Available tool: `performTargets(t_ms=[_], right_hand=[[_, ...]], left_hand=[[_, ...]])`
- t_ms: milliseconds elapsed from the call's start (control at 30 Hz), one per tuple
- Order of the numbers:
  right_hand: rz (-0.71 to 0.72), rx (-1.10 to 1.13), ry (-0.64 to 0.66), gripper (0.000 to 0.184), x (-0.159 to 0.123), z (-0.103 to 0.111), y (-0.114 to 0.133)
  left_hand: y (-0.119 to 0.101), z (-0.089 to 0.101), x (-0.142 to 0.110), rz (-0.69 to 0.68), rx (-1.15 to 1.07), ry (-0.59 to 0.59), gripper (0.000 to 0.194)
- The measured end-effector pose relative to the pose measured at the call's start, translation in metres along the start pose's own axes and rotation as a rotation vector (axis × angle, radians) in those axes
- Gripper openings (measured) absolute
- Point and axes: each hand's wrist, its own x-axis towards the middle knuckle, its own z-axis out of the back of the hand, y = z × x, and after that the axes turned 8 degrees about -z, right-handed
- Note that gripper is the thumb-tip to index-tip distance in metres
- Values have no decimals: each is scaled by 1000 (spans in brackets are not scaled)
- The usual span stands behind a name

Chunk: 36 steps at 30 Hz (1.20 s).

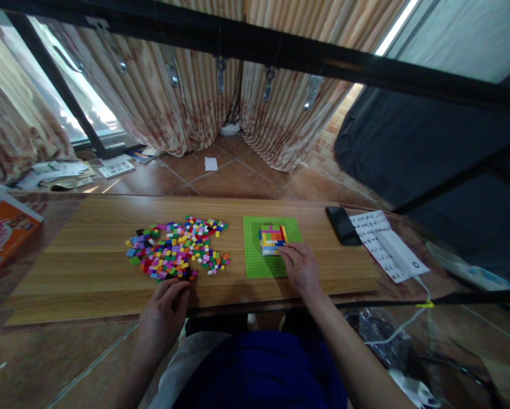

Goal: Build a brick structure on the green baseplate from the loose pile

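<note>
A pile of small coloured bricks (178,250) lies spread on the wooden table (88,255). Right of it a green baseplate (259,261) carries a small multicoloured block build (272,237). My right hand (300,267) rests on the baseplate's right edge, fingers lying flat, fingertips touching the build's near right corner. My left hand (165,307) is at the table's front edge just below the pile, fingers curled down toward the nearest bricks; what is under the fingertips is hidden.
A black phone (342,225) and a printed sheet with a white device (387,244) lie at the table's right. An orange box (1,230) sits at the far left. Papers litter the tiled floor by the curtains. A white cable hangs off the right edge.
</note>
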Motion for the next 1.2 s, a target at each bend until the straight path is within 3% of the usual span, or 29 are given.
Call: performTargets(t_ms=[600,933,1200], right_hand=[[18,-45,31,20,1,2,-7],[40,-135,-61,24,-22,-5,-6],[-1,-112,-101,23,-22,-12,-5]], left_hand=[[0,0,-1,7,-1,9,29],[-1,0,0,6,-4,-5,28],[-1,0,0,13,-4,2,28]])
